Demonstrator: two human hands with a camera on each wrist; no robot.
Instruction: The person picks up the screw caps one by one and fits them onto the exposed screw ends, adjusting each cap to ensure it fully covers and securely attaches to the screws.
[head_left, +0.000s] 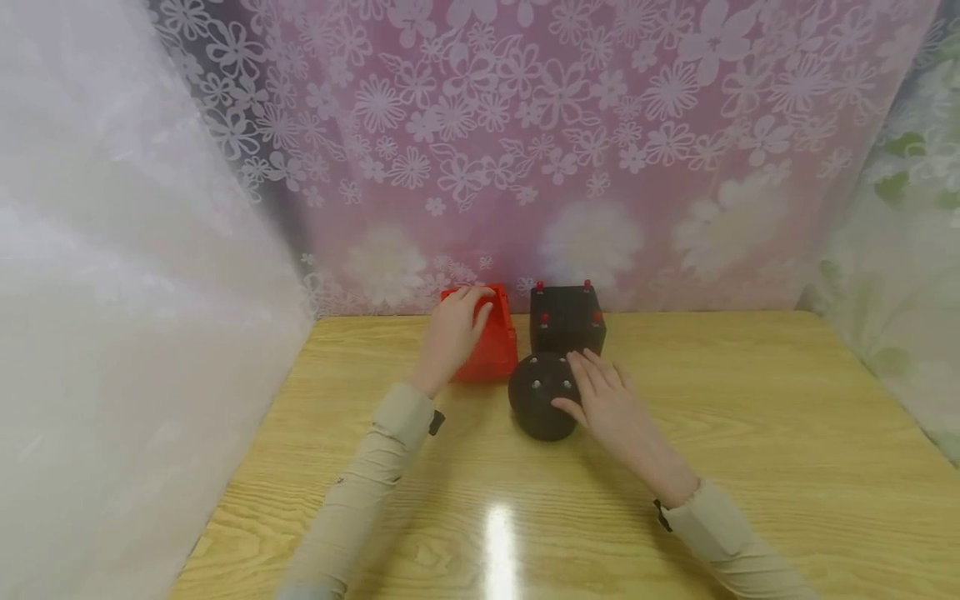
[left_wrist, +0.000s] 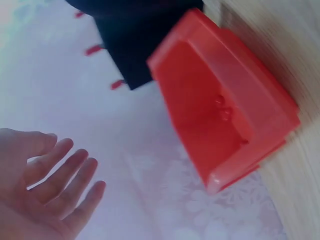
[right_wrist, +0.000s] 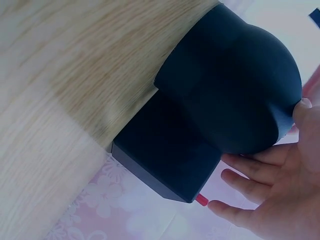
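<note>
We've got smooth matte black on two pieces: a rounded dome (head_left: pixel 543 412) with small silvery studs (head_left: pixel 536 384) on top, and a square-edged box (head_left: pixel 566 321) with red pegs (head_left: pixel 588 285) at its upper corners. Third piece is a glossy red plastic bin (head_left: pixel 491 358), open-mouthed, with angled walls. All sit toward the rear of the wood-grain table (head_left: pixel 480 475): bin left, box right, dome in front of the box; we can't tell if dome and box touch. Behind hangs a pink floral cloth (head_left: pixel 487 150); a whitish sheet (head_left: pixel 112 292) runs down the left. Our left hand (head_left: pixel 452 333) blocks part of the bin from the head view; left wrist view shows its fingers loosely spread, slightly bent, holding nothing, apart from the bin. Our right hand (head_left: pixel 615 412) covers the dome's right edge, thumb and fingers spread wide and fairly straight, touching the surface. Dome hides the box's lower front. Bin looks upright, with small red bumps or bits inside; can't tell which.
</note>
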